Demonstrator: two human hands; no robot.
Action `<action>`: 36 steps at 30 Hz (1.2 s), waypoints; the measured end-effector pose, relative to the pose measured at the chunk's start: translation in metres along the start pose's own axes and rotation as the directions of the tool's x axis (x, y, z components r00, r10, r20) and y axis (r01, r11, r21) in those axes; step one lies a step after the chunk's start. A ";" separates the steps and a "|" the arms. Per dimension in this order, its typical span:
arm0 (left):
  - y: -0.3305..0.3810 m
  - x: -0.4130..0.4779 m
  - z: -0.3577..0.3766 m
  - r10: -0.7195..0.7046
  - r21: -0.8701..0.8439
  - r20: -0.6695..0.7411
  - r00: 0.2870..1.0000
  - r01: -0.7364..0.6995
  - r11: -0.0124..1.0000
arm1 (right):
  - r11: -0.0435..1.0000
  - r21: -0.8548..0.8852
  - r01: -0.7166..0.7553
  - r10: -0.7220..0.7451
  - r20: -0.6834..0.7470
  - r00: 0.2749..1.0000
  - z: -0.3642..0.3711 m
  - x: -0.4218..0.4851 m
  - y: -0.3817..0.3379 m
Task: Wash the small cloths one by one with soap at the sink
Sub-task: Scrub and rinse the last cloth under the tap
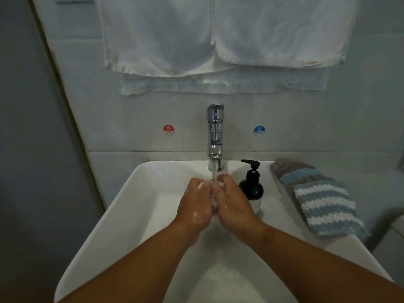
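Directly under the chrome faucet [215, 136], the left hand [195, 204] and right hand [231, 202] are pressed together, fingers curled round a sudsy white cloth [219, 184] in the running water over the white sink [135, 193]. Just right of the faucet stands a black soap pump bottle [251, 184]. Farther right lies a stack of knitted cloths [321, 202].

Two hands meet mid-frame: left hand [195, 205] and right hand [232, 203], with one soapy cloth [215, 201] between them. There is one sink [131, 204], one faucet [215, 136] and one soap bottle [251, 189]. The stacked cloths [321, 202] at right show about four layers. Two stickers: one red sticker [168, 129], one blue sticker [259, 130]. At least two towels [157, 36] hang along the top.
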State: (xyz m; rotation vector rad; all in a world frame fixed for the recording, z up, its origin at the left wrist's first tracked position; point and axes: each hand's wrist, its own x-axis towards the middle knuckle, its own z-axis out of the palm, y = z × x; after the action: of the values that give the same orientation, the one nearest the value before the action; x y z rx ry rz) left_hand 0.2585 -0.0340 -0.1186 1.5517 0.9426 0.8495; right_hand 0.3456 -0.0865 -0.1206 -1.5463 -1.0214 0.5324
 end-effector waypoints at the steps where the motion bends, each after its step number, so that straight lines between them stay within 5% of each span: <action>1: -0.002 0.001 0.001 0.009 0.075 0.008 1.000 -0.009 0.997 | 1.000 -0.009 -0.012 0.012 -0.016 1.000 0.001 0.002 0.002; 6: 0.004 -0.003 0.004 0.018 0.258 -0.014 1.000 -0.014 0.966 | 0.992 -0.118 -0.038 0.030 -0.064 0.997 0.002 0.008 0.005; 15: 0.005 -0.004 -0.002 -0.017 0.048 0.003 1.000 0.017 0.999 | 0.998 -0.048 -0.038 0.037 -0.014 0.999 -0.004 0.005 0.009; 19: 0.007 -0.003 -0.002 -0.048 -0.076 0.071 0.996 0.054 0.996 | 0.986 0.127 -0.105 0.101 0.043 0.994 -0.005 0.005 0.005; 28: 0.003 -0.001 0.002 0.056 0.275 0.003 0.998 -0.054 0.960 | 0.994 -0.110 -0.020 0.014 -0.054 0.998 0.002 0.009 0.005; 36: 0.009 -0.010 0.003 0.004 0.218 -0.012 1.000 -0.002 0.976 | 0.993 -0.034 -0.114 0.114 -0.018 0.993 0.001 0.006 0.006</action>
State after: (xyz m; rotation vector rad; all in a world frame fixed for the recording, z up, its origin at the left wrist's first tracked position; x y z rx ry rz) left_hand 0.2579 -0.0452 -0.1107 1.7369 1.0716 0.7788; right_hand 0.3499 -0.0803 -0.1251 -1.6451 -0.9385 0.5829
